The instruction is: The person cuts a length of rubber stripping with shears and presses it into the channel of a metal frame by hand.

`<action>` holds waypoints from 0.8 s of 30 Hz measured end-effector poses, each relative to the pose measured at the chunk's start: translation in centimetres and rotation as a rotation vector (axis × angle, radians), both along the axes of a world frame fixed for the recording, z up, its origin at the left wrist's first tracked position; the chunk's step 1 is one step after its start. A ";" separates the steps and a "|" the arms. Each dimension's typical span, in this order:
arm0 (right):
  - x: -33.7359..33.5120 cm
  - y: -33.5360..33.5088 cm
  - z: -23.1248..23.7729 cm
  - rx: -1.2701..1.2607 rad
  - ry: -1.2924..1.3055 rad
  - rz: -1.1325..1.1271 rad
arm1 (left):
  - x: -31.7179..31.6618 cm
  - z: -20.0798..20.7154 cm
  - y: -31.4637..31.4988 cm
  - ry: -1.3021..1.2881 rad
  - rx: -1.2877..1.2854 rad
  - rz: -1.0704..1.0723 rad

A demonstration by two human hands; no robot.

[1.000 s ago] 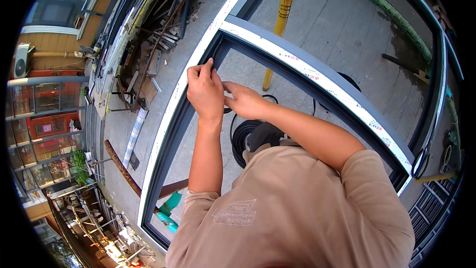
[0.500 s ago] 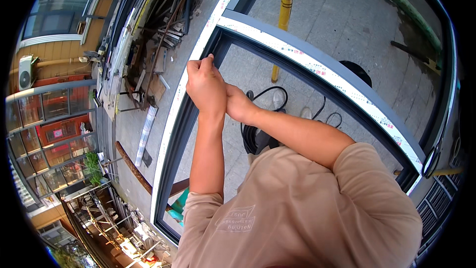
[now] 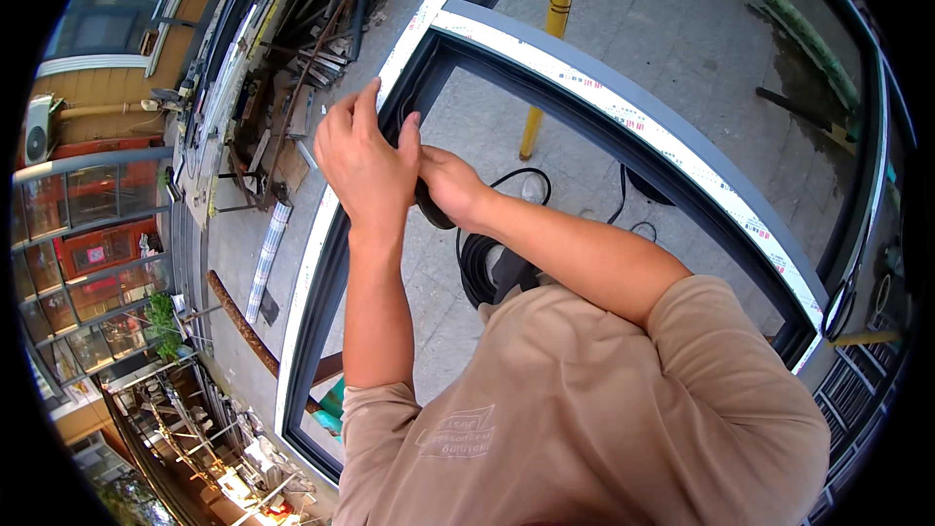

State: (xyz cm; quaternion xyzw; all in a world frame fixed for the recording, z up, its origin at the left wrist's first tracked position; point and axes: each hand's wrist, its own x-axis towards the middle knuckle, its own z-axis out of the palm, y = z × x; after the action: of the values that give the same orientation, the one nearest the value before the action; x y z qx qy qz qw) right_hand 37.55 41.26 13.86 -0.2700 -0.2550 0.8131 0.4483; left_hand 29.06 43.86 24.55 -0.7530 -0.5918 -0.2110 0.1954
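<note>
A large dark grey window or door frame (image 3: 584,80), with white printed protective film along its faces, surrounds me. At the inner corner of its left side, my left hand (image 3: 368,164) lies over the frame edge with fingers stretched out and thumb apart. My right hand (image 3: 454,189) is just beside it, its fingers curled and partly hidden behind the left hand. A black flexible strip (image 3: 434,210) bends out below the right hand, which appears closed on it. More of this black strip or cord lies in a coil (image 3: 475,271) by my waist.
A yellow pole (image 3: 558,15) stands beyond the frame's crossbar, and a green pipe (image 3: 779,15) runs at the far right. Scrap lengths (image 3: 317,58) are piled at the left. A wrapped roll (image 3: 268,263) and a rusty bar (image 3: 242,321) lie outside the frame.
My left hand has opened from a closed grip, its fingers spreading up and left over the frame edge. The right hand has shifted slightly left, and the black strip under it now shows.
</note>
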 end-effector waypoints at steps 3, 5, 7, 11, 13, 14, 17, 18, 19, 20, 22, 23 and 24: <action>-0.8 0.2 0.2 -0.031 0.072 0.032 | -1.3 -0.2 1.9 -0.059 -0.277 0.036; -1.1 0.5 0.3 -0.065 0.097 0.033 | -0.7 -0.3 2.4 -0.048 -0.362 0.101; -1.4 0.7 0.0 -0.077 0.116 0.038 | -0.9 -0.7 2.8 0.001 -0.388 0.111; -1.2 1.4 0.2 -0.065 0.091 0.075 | -1.1 -0.8 3.5 0.032 -0.408 0.130; -1.2 1.4 0.3 -0.067 0.079 0.070 | -1.1 -0.6 3.7 0.048 -0.424 0.126; -1.4 1.4 0.4 -0.065 0.082 0.057 | -1.2 -0.5 3.8 0.051 -0.424 0.126; -1.8 1.4 0.7 -0.046 0.019 0.035 | -1.2 -0.4 3.8 0.059 -0.428 0.130; -1.9 1.2 0.7 -0.040 -0.013 0.032 | -1.1 -0.3 3.7 0.062 -0.436 0.140; -1.8 1.3 0.6 -0.028 -0.020 0.040 | -0.9 -0.3 3.6 0.065 -0.444 0.149; -1.5 1.6 0.5 -0.016 -0.027 0.048 | -0.7 -0.2 3.8 0.082 -0.435 0.142; -1.3 1.5 0.4 -0.004 -0.024 0.061 | -0.3 -0.1 3.8 0.117 -0.418 0.132; -1.4 1.5 0.4 -0.003 -0.014 0.063 | -0.1 -0.3 3.9 0.129 -0.400 0.134; -1.4 1.6 0.6 -0.002 -0.003 0.061 | -0.1 -0.5 4.2 0.143 -0.384 0.133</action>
State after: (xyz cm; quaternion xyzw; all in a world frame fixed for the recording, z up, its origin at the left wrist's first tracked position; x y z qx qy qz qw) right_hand 36.10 42.86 14.47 -0.2638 -0.2628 0.8262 0.4227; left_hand 28.97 48.07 24.03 -0.7488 -0.6541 -0.0270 0.1035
